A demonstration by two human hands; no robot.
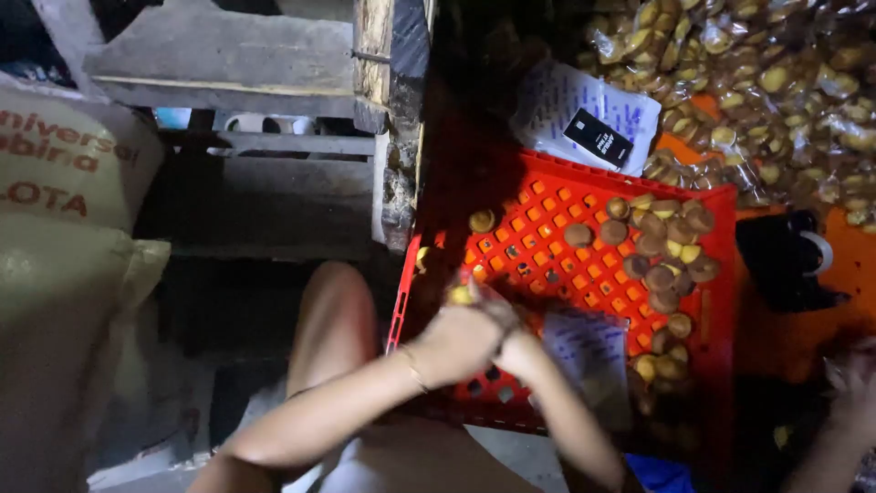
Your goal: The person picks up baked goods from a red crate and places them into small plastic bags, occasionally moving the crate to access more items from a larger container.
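Sacks: two large tan woven sacks (64,274) with red lettering, stacked at far left, well apart from the hands.
Wood: grey weathered wooden planks and post (388,110) at top centre, just left of the crate.
Left hand: left hand (456,340) over the near left part of the crate, thin bracelet at the wrist, fingers curled in tight against the right hand; too blurred to tell exactly what is pinched.
Held thing: small round yellow-brown baked piece in crinkly clear wrap (464,294) at the fingertips of both hands, above the crate floor; round, so no clear long axis; wrap rising up and away from the wrists.
Right hand: right hand (516,347) pressed against the left, fingers closed and mostly hidden behind the left hand; grip not readable.
Crate: red plastic lattice crate (547,205), long side running away from the body, tilted slightly to the right.
Loose pieces: brown and yellow round baked pieces (662,256) lying unwrapped along the crate's right side, one alone (482,220) near the far left corner.
Bags: flat printed clear plastic bags (593,351) in the crate just right of the hands, more (557,105) beyond its far edge.
Pile: heap of wrapped golden pieces (766,82) at top right.
Other person: blurred hand (853,383) at the right edge.
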